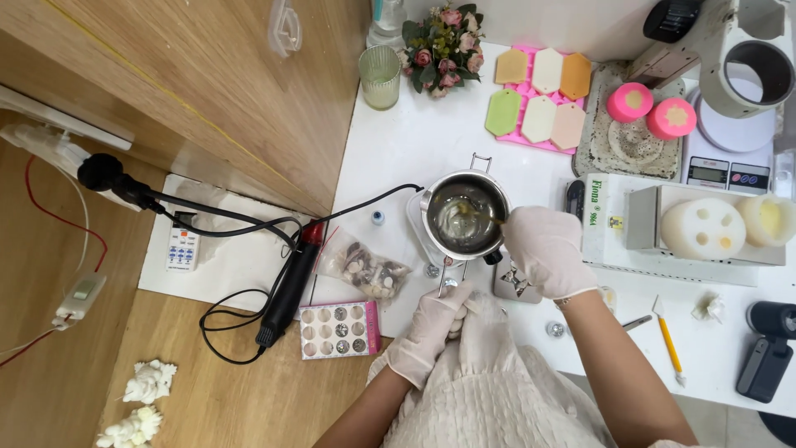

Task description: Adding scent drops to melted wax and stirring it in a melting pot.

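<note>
Two gloved hands work at a small metal melting pot [464,217] on the white table [414,141]. The right hand [543,249] is closed around a thin stirring stick [481,212] that dips into the pot's pale liquid. The left hand [431,328], curled shut, grips the pot's handle [450,282] on the near side. A pink mould [539,99] of hexagon shapes lies farther off; a bag of shells [369,270] lies left.

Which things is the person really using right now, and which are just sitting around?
In use:
- metal pot, with melted stuff inside
- stirring stick, held by the right hand
- pot handle, gripped by the left hand

Just lying about:
- pink mould tray
- flower bunch
- green glass
- black heat tool
- yellow-handled knife
- bag of shells
</note>
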